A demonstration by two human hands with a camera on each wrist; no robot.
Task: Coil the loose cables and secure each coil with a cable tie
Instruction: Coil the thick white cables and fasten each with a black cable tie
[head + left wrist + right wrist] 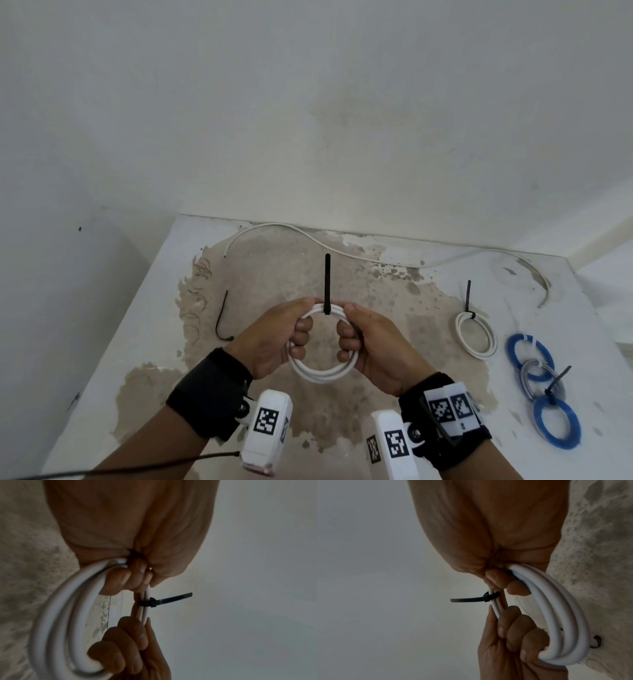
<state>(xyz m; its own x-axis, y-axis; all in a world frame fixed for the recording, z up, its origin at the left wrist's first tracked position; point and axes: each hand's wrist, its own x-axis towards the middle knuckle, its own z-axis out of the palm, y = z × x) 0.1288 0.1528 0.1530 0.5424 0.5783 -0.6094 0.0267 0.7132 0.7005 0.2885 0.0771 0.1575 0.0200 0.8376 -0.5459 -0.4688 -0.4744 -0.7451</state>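
Pale, off-white wall (308, 102) behind, faintly stained and scuffed. Below it, a white table (137, 329) pushed against the wall, paint worn away over a broad brownish patch (394, 308) with flaking, speckled edges. Soft, even light, no hard shadows.

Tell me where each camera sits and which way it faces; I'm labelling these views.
Head: on the person's head, looking forward and down at the table; shows both forearms, left hand and right hand gripping the white coil.
Left wrist: on that wrist, looking along the hand; shows fingers of both hands.
Right wrist: the mirror view from the other side, also showing both hands' fingers.
Shared: all three show the coil and its black tie.
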